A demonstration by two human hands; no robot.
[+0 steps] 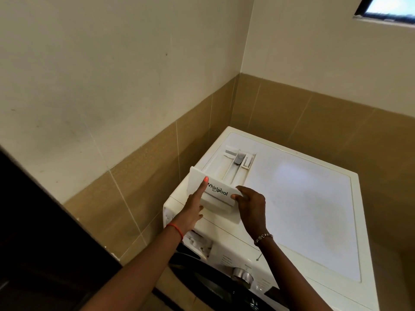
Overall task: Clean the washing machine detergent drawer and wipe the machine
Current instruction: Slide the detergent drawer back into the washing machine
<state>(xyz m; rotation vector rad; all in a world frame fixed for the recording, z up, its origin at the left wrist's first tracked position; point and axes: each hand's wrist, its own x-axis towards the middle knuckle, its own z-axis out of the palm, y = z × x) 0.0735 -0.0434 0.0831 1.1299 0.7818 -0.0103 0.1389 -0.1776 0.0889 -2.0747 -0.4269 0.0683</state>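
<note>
Head view: both hands in grip on detergent drawer [216,198] front, left hand [193,213] forefinger straight, right hand [249,206] fingers curled.

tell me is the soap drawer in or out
Out: the drawer lies on the washing machine top, and its slot in the front is empty.

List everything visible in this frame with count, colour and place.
washing machine: one, white, in the tiled corner
detergent drawer: one, white, removed, atop the machine at front left
drawer slot: one, open, front panel's left end
dial: one, silver, front panel
walls: two, cream above tan tiles, behind the machine
window: one, dark-framed, upper right
left hand: one, forefinger straight on the drawer front
right hand: one, fingers grip the drawer front's right end
</note>
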